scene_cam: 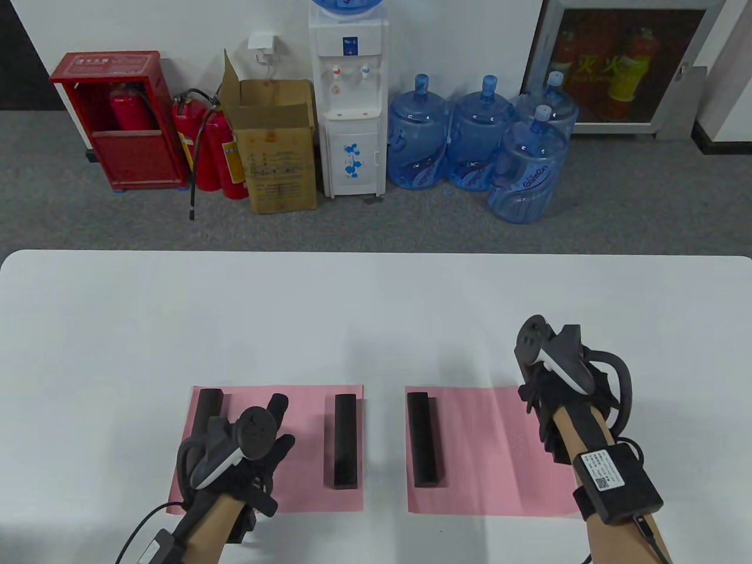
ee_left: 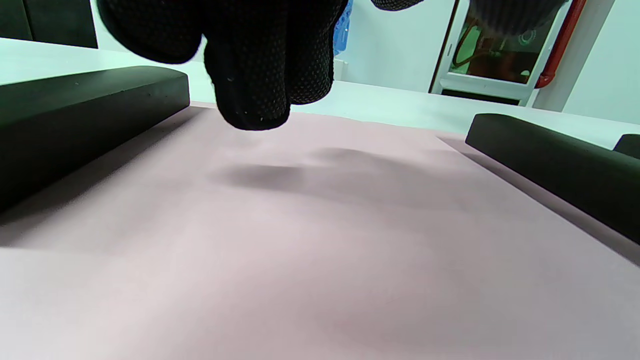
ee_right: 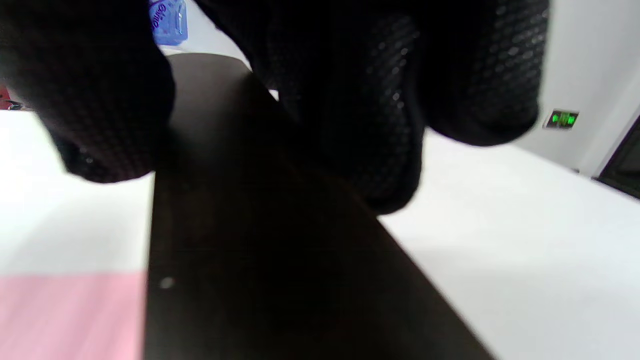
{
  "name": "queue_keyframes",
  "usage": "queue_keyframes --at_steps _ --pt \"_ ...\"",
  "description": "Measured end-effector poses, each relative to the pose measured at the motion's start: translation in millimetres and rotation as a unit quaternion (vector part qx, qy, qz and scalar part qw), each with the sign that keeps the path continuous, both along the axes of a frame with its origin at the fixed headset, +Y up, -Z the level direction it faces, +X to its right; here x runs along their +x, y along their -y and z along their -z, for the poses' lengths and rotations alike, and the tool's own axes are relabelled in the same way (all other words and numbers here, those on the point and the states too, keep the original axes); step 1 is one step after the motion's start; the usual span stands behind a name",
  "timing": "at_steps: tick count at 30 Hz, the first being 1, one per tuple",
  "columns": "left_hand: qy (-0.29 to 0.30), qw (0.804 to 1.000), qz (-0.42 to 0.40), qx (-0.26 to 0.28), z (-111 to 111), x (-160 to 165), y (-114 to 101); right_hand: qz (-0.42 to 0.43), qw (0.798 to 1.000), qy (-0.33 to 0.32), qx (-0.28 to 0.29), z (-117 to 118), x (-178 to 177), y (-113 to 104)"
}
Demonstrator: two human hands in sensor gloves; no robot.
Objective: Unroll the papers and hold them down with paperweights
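Right hand [scene_cam: 549, 376] gripping paperweight [ee_right: 240, 250]

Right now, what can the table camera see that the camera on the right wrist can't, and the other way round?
Only the table view shows the left hand over the left pink paper sheet, three black bar-shaped paperweights lying in plain sight, like the one at, and the white water dispenser.

Only the right wrist view shows the right hand's fingers on a fourth black bar-shaped paperweight, with a green wall sign behind.

Both show the right pink paper sheet, the white table and the right hand.
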State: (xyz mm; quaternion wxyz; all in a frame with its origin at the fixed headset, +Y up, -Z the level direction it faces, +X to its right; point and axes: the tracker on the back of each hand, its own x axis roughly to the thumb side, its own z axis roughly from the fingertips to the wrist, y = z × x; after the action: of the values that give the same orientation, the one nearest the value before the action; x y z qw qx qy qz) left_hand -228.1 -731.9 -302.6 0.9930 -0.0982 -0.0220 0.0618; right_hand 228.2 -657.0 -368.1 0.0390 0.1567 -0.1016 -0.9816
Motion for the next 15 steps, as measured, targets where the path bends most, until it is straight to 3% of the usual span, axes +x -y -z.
queue_keyframes --at_steps 4,15 --pt "0.0 1.0 0.0 -0.007 0 1 1 -0.003 1.0 0.023 -0.012 -15 10 31" --pt "-0.003 1.0 0.005 -0.019 -1 2 3 -0.014 0.997 0.063 -0.029 -25 45 73"
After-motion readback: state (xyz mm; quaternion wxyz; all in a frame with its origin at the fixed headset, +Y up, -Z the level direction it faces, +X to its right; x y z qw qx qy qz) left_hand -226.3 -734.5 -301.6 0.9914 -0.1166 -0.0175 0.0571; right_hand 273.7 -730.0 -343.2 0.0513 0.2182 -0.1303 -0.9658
